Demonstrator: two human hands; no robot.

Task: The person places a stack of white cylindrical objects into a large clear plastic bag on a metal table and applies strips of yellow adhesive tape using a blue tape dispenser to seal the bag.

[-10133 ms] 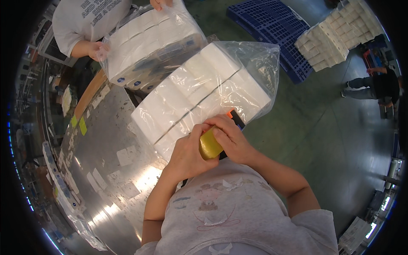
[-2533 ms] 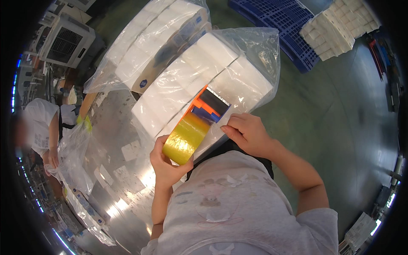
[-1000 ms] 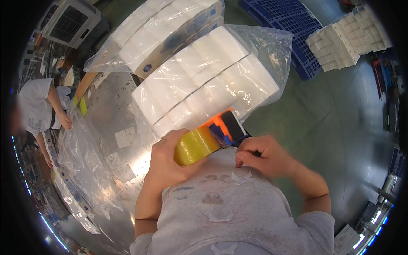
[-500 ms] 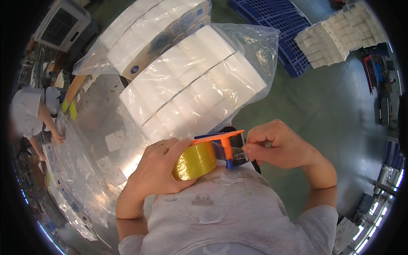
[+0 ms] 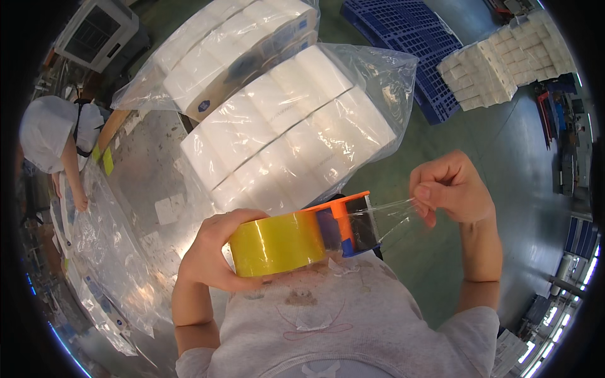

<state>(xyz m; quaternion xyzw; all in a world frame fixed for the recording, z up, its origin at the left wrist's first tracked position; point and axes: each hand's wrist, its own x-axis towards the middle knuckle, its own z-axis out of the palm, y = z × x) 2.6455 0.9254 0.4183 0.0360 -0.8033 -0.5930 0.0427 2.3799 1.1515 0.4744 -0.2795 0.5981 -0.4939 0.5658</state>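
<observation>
Yellow and glossy, a wide roll of adhesive tape (image 5: 277,246) is held in the lower centre of the frame, mounted on an orange-and-blue plastic dispenser (image 5: 340,213) whose dark head is turned to the right. The roll is grasped around its left end by the left hand (image 5: 205,255). At right of centre, a thin, transparent strand of tape (image 5: 392,217) is pinched between the curled fingers and thumb of the right hand (image 5: 455,189).

Half a second ago, the right hand was seen close beside the dispenser head; now a gap has been opened to the right, and the strand is stretched across it. By this, it is judged, a free length is being drawn off the roll; none of it is seen laid on anything else.

Just above, in the centre, white oblong packs (image 5: 296,135) are enclosed in a clear plastic bag (image 5: 387,79), touched by neither hand. Whether the bag is touched by the dispenser cannot be told. At the left edge, clear plastic film (image 5: 116,233) is being handled by a co-worker (image 5: 53,135).
</observation>
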